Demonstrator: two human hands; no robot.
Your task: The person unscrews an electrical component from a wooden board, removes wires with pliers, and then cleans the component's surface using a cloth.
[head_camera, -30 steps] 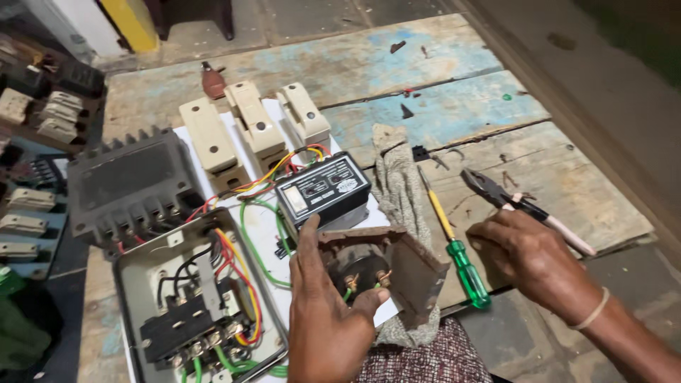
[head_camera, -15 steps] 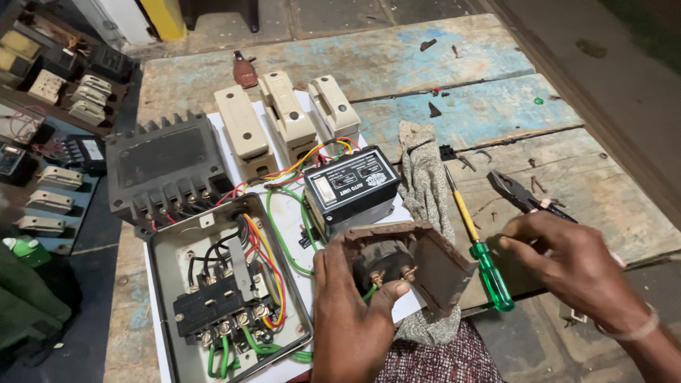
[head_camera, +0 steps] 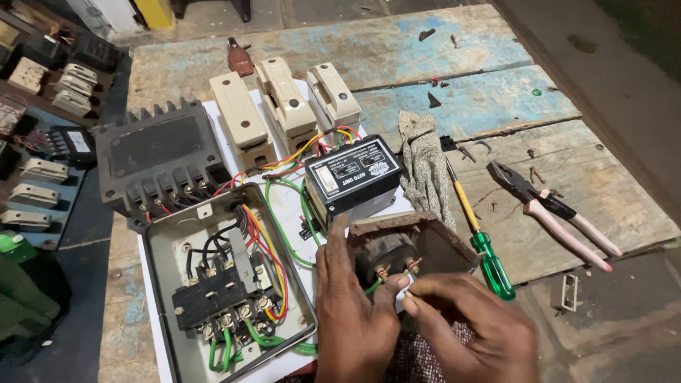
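Your left hand (head_camera: 355,312) steadies the rusty brown box (head_camera: 415,245), its fingers lying up along the box's left side and its thumb meeting the right hand's fingertips at the front. Your right hand (head_camera: 475,326) comes in from the right with thumb and forefinger pressed together, pinching something small at the terminals on the dark round part inside the box; what it pinches is too small to tell. A short green wire (head_camera: 374,286) sticks out just below those terminals.

The rusty brown box sits at the near edge of the wooden bench (head_camera: 496,42), partly on a white board (head_camera: 287,206). Just behind the box stands a black control unit (head_camera: 352,177). To the box's left lies an open grey enclosure (head_camera: 227,284) with black, red, yellow and green wiring. Just right of the box lies a screwdriver (head_camera: 482,237) with a yellow shank and green handle, and further right a pair of pliers (head_camera: 553,213) with pale pink grips. A grey work glove (head_camera: 424,167) lies behind the box, to the right of the black unit. Three cream fuse carriers (head_camera: 287,103) lie well behind the box.
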